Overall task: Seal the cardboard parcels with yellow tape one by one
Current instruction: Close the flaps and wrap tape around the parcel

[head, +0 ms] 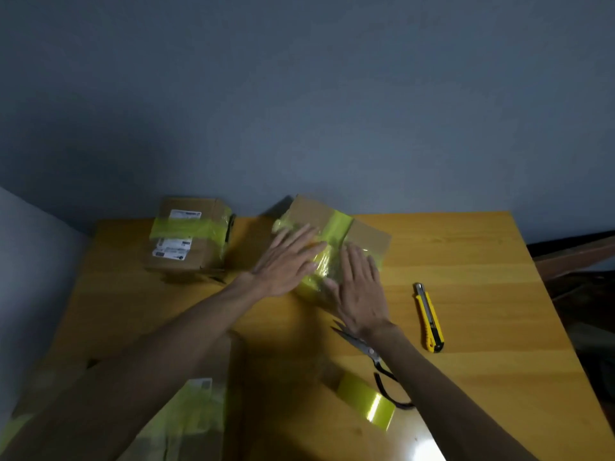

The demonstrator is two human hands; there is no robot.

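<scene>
A cardboard parcel (pixel 361 232) wrapped in bands of yellow tape sits at the middle of the wooden table (pixel 482 261). My left hand (pixel 286 261) lies flat on its top with straight fingers pressing the tape. Flat against the parcel's near side, my right hand (pixel 361 291) also presses tape down. A roll of yellow tape (pixel 364 402) lies near the table's front edge. Another taped parcel (pixel 189 237) with white labels stands at the back left. A third taped parcel (pixel 186 424) is at the bottom left, partly hidden by my left forearm.
A yellow utility knife (pixel 429 317) lies to the right of the parcel. Scissors (pixel 372 352) with black handles lie under my right forearm. A blue-grey wall runs behind the table. The table's right edge drops off to a dark floor area.
</scene>
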